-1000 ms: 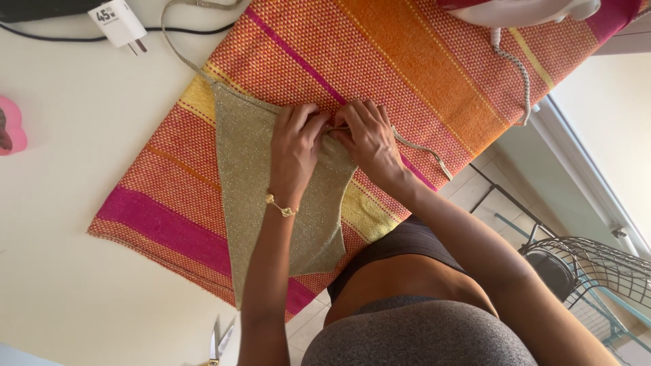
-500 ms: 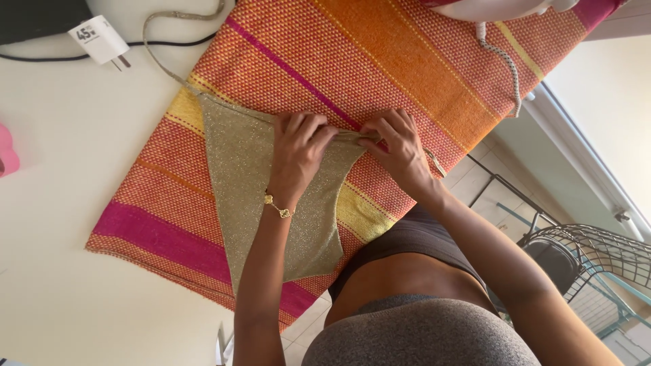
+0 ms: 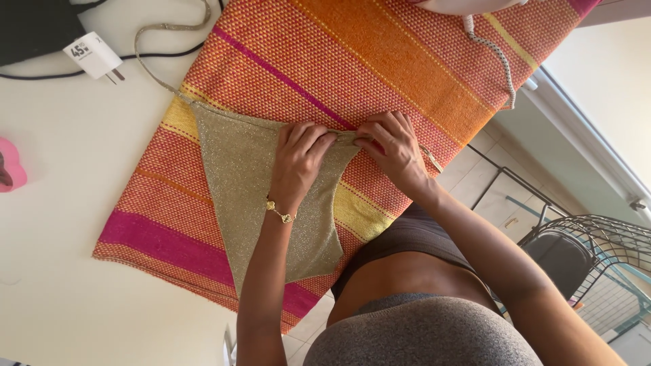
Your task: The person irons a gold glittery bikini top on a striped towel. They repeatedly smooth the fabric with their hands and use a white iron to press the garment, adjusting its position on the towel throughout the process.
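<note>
**Both hands pinching the top edge of a glittery gold garment**

The gold garment (image 3: 261, 196) is lying flat on a striped orange and pink cloth (image 3: 380, 61), which is covering part of the white table (image 3: 61, 224). The left hand (image 3: 298, 163) and right hand (image 3: 392, 148) are sitting close together at the garment's upper edge, fingers curled and clamped on the hem there. A thin strap (image 3: 152, 57) is trailing off its far corner toward a white charger (image 3: 93, 55).

The fabric is looking thin, light and limp, likely stretchy and a little slick on the woven cloth, so it is probably bunching easily. Holding it by the firmer hem or the corners, as the hands are doing, seems the safest grip; the strap looks too delicate to pull.
</note>
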